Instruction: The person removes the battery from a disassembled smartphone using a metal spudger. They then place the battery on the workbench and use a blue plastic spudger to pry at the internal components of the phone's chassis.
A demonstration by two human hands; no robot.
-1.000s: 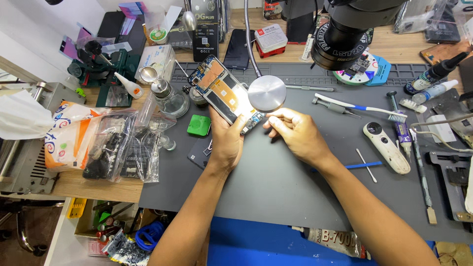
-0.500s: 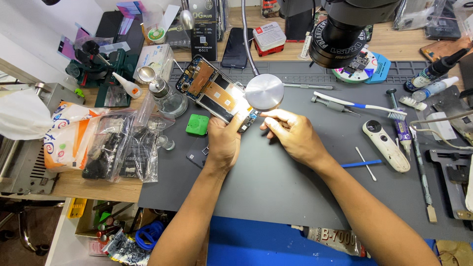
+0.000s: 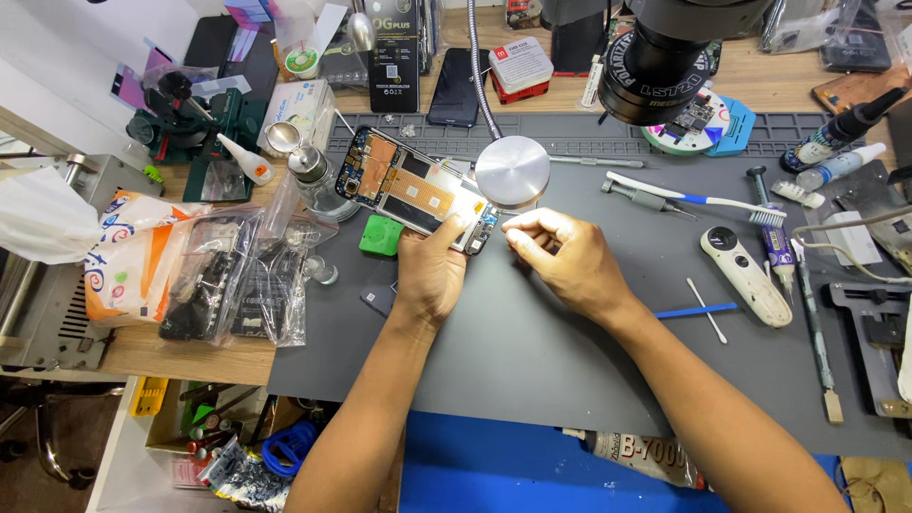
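Note:
An opened phone [image 3: 404, 182] with bare circuit boards and copper foil lies slanted on the dark grey work mat [image 3: 532, 351]. My left hand [image 3: 432, 266] grips its lower end, thumb over the edge. My right hand [image 3: 560, 255] sits just right of that end with fingertips pinched together close to the small blue board at the phone's bottom; whatever it pinches is too small to make out. A round metal lamp head [image 3: 512, 171] on a flexible neck hovers right above both hands.
A microscope head [image 3: 660, 62] hangs at the top. A toothbrush [image 3: 698, 197], a white hand tool [image 3: 746, 275], a cotton swab [image 3: 707, 311], a blue stick [image 3: 694, 311] and tweezers lie to the right. Plastic bags [image 3: 228, 275], a green square [image 3: 381, 235] and bottles sit left. A glue tube [image 3: 641, 446] lies near me.
The phone has shifted slightly left and tilted a little under my left hand. My right hand stays pinched at its lower end, barely moved.

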